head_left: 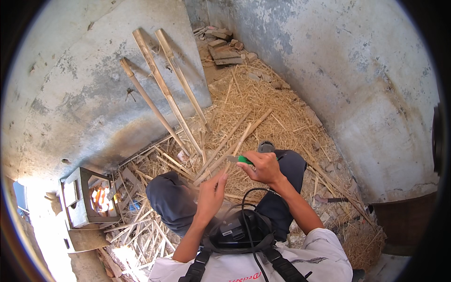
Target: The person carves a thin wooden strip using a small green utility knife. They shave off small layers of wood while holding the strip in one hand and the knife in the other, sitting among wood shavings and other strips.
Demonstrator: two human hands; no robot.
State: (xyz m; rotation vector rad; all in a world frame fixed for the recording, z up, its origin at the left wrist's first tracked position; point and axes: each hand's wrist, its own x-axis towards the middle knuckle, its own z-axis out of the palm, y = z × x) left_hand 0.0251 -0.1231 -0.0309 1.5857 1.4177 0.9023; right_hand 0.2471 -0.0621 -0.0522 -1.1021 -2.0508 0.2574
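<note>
My right hand (264, 168) is closed round the green handle of a small knife (244, 160), its short blade pointing left. Beside it, lower and to the left, my left hand (211, 196) holds the near end of a pale, thin bamboo strip (243, 139). That strip slants up and away, passing close to the knife blade. Whether the blade touches it, I cannot tell. Behind my hands, longer split bamboo pieces (257, 123) lie on the straw-like shavings. Both hands are between my bent knees.
Several bamboo poles (165, 87) lean on the left wall. A wooden box (83, 217) stands at the left among scattered sticks. Bricks (224, 55) lie in the far corner. A dark-bladed tool (337, 199) rests on the ground at right. Shavings (282, 105) cover much of the floor.
</note>
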